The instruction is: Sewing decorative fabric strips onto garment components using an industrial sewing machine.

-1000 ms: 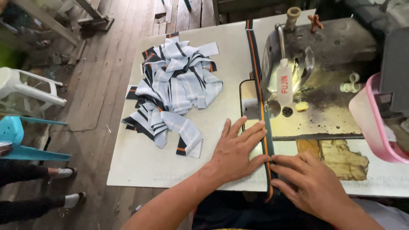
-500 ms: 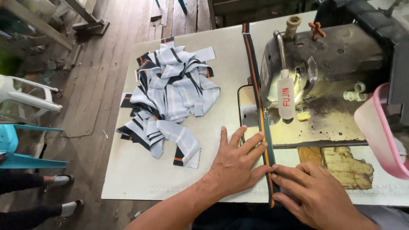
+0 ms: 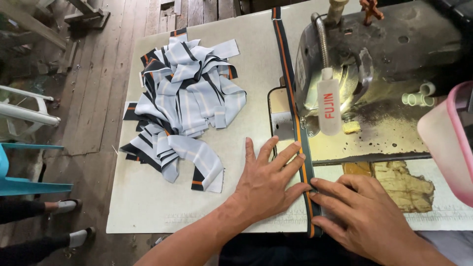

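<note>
Striped strip (image 3: 295, 138) between flat hands

So I'm looking down at both hands pressed flat on a long dark fabric strip with an orange stripe (image 3: 294, 123). My left hand (image 3: 266, 184) has its fingers spread, tips touching the strip's left edge; my right hand (image 3: 359, 216) has fingertips on it from the other side. Just past the fingers, the strip runs under a worn grey metal sewing machine (image 3: 379, 64). Off beyond the left fingers sits a heap of pale-blue striped fabric pieces (image 3: 182, 108) on the cream worktable (image 3: 148, 207).
</note>
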